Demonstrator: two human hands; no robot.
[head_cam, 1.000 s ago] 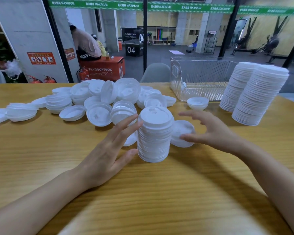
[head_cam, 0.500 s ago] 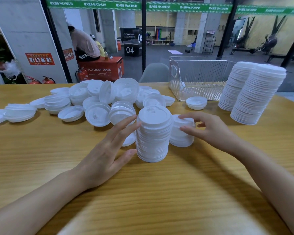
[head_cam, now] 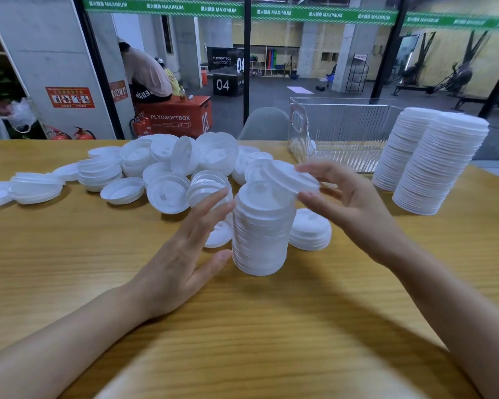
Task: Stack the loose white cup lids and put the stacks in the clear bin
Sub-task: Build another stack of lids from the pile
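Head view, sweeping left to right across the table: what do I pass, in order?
Low lid stack near the left edge → left hand → middle lid stack → right hand, pinching a tilted lid → two tall lid stacks. The loose lid pile and clear bin overlap these, so they are left out.

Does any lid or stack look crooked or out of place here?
Yes. The lid pinched by the right hand is tilted over the middle stack, not seated. Behind, another lid stands on edge in the pile.
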